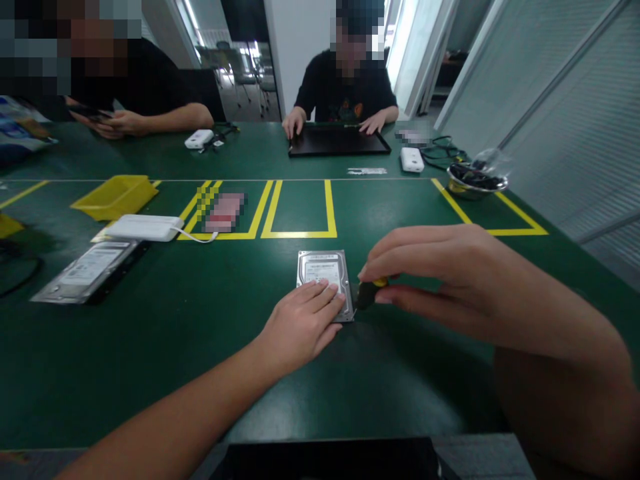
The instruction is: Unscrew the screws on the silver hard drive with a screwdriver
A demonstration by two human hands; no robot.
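Observation:
A small silver hard drive (323, 261) with a white label lies flat on the green table in front of me. My left hand (305, 317) holds it down, its fingers across the near half and the thumb by the near edge. On the right, my right hand (430, 267) pinches a short screwdriver (367, 295) with a dark and yellow handle. Its thin tip points down at the drive's near right corner; whether it touches cannot be made out. Part of the handle is hidden by my fingers.
A larger hard drive (93, 267) lies left, by a white power bank (145, 227) cabled to a blurred phone (225, 212). Behind are a yellow bin (117, 197) and, right, a metal bowl (477, 188). Across, a person's hands rest on a black tray (340, 152); another person holds a phone.

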